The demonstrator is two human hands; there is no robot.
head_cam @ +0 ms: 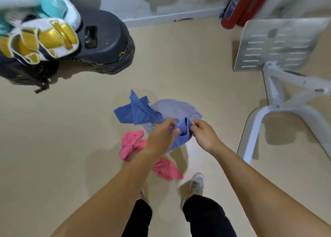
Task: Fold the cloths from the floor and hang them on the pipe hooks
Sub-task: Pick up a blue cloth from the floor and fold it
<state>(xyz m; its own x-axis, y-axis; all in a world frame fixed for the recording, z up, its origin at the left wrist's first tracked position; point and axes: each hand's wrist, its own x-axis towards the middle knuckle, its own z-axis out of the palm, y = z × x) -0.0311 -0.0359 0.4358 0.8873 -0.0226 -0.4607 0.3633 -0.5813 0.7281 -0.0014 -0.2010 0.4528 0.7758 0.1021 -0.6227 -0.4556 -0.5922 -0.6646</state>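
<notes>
A: Blue cloth (180, 134) in both hands, held up above the floor (53, 129). Left hand (161, 136) pinches its left edge, right hand (204, 134) pinches the right edge, fingers closed on the fabric. Hands close together, cloth bunched between them and hanging down.

B: Count of cloths?

A: Five that I can tell. One held. On the floor: one darker blue cloth (138, 111), crumpled, far side of the hands; one pale lilac cloth (175, 108) just beside it, spread flatter, partly under the held one in this view; two pink cloths, one (130, 143) left of the left wrist, one (166, 168) nearer the feet. The arm crosses between the pink ones, so whether they touch, cannot tell.

B: Anything else?

A: One white chair (279, 45) at the right edge. Red cylinders (238, 7) at the far wall, right corner; looks like two, blurred. One dark bin (105, 41) at far left. Gloves (41, 40), white and gold, top left, blurred, number unclear. One shoe (197, 183) clearly seen, a second mostly hidden by the left arm.
</notes>
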